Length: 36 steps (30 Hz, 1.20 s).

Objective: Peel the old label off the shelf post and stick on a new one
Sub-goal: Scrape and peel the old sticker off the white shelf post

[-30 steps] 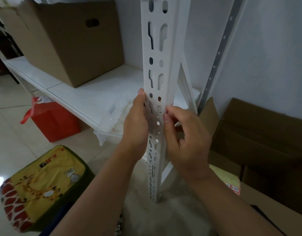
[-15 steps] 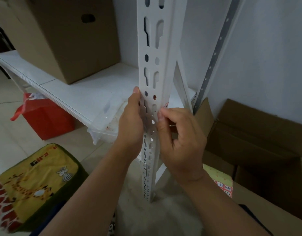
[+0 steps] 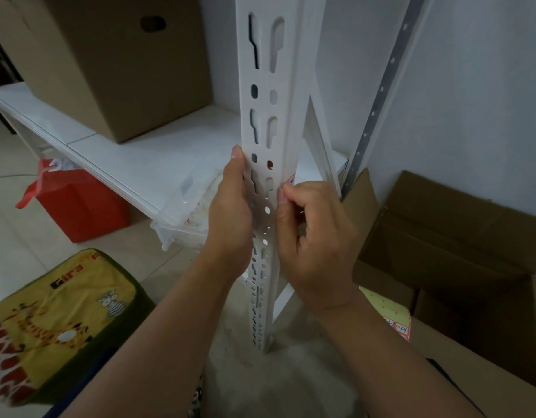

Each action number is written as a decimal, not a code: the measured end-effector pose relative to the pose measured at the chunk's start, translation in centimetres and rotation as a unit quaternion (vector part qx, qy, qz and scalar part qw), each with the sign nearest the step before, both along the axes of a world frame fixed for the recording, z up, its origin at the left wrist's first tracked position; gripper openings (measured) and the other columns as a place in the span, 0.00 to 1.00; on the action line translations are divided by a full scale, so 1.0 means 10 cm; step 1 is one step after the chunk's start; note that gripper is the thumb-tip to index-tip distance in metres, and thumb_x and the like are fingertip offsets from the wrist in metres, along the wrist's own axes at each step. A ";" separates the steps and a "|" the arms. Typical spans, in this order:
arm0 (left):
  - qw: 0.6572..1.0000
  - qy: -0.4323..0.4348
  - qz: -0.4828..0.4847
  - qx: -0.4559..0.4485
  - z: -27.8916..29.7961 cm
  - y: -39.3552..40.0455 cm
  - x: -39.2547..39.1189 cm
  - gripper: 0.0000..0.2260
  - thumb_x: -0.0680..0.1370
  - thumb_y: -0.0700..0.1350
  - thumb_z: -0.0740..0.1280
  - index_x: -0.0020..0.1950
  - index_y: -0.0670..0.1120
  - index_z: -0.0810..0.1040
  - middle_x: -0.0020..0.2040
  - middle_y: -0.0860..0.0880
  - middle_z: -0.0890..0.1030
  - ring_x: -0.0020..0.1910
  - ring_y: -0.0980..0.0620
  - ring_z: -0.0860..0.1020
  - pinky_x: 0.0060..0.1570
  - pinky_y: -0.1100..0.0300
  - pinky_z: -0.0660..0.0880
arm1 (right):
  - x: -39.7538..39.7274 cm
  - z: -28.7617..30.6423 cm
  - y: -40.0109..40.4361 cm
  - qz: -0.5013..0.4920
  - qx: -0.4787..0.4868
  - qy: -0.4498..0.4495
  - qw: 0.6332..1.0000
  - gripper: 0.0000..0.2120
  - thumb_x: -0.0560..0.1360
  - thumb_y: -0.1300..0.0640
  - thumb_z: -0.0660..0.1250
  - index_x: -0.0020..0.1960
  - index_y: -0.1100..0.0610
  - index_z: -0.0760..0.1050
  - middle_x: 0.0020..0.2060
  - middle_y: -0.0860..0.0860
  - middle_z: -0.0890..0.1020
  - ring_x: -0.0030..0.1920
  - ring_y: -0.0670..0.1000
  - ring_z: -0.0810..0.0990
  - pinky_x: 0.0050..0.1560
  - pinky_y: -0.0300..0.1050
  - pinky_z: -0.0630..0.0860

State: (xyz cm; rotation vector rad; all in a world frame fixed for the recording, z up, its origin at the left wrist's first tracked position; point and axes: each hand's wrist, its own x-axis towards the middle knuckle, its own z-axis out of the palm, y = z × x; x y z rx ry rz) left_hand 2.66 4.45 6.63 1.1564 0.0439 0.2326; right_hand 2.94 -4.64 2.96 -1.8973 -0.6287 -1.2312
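A white slotted shelf post (image 3: pixel 268 70) runs upright through the middle of the head view. My left hand (image 3: pixel 230 206) grips its left edge, thumb up along the metal. My right hand (image 3: pixel 315 233) is curled at the post's right edge, and its fingertips pinch the corner of a white label with red print (image 3: pixel 290 180) stuck on the post's right face. Most of the label is hidden behind the post and my fingers.
A cardboard box (image 3: pixel 115 61) stands on the white shelf (image 3: pixel 146 164). An open cardboard box (image 3: pixel 441 236) sits at the right by the wall. A red bag (image 3: pixel 79 206) and a yellow giraffe-print stool (image 3: pixel 61 312) are on the floor at left.
The view has drifted a little, so post and hands sit slightly lower and left. My right fingertips have closed tighter on the label corner, whose red-printed edge now shows above them.
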 end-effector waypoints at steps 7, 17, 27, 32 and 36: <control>1.000 -0.012 -0.002 -0.011 0.00 -0.02 0.00 0.19 0.84 0.54 0.49 0.52 0.53 0.79 0.48 0.54 0.86 0.53 0.54 0.83 0.56 0.59 0.79 | -0.01 -0.02 0.02 -0.015 0.008 -0.010 1.000 0.07 0.76 0.64 0.66 0.45 0.68 0.79 0.38 0.59 0.82 0.41 0.49 0.77 0.44 0.33 0.74; 1.000 -0.010 -0.005 -0.007 0.00 -0.03 -0.02 0.20 0.84 0.55 0.49 0.50 0.53 0.80 0.45 0.54 0.86 0.49 0.56 0.84 0.54 0.60 0.80 | -0.01 -0.02 0.03 -0.027 0.010 -0.011 1.000 0.10 0.78 0.61 0.64 0.45 0.67 0.80 0.39 0.59 0.82 0.41 0.48 0.77 0.44 0.32 0.73; 1.000 0.006 0.011 -0.008 -0.01 -0.02 -0.05 0.23 0.83 0.57 0.51 0.42 0.57 0.84 0.48 0.54 0.86 0.53 0.53 0.84 0.60 0.53 0.77 | 0.00 -0.02 0.05 -0.059 -0.018 -0.039 0.997 0.14 0.80 0.59 0.60 0.45 0.67 0.79 0.38 0.59 0.81 0.35 0.54 0.79 0.35 0.46 0.76; 1.000 -0.007 -0.007 -0.012 0.00 -0.02 -0.06 0.19 0.84 0.56 0.49 0.52 0.55 0.79 0.55 0.52 0.84 0.58 0.52 0.82 0.62 0.54 0.77 | -0.03 -0.13 0.10 -0.031 -0.051 -0.018 0.998 0.08 0.79 0.60 0.64 0.47 0.65 0.77 0.40 0.60 0.81 0.37 0.54 0.79 0.35 0.49 0.78; 1.000 -0.016 -0.019 -0.013 -0.02 0.02 -0.04 0.21 0.84 0.55 0.50 0.47 0.55 0.83 0.48 0.53 0.86 0.51 0.54 0.84 0.51 0.60 0.80 | -0.09 -0.03 0.06 0.024 0.023 0.036 0.999 0.06 0.77 0.62 0.65 0.50 0.66 0.76 0.40 0.57 0.80 0.39 0.48 0.77 0.39 0.39 0.77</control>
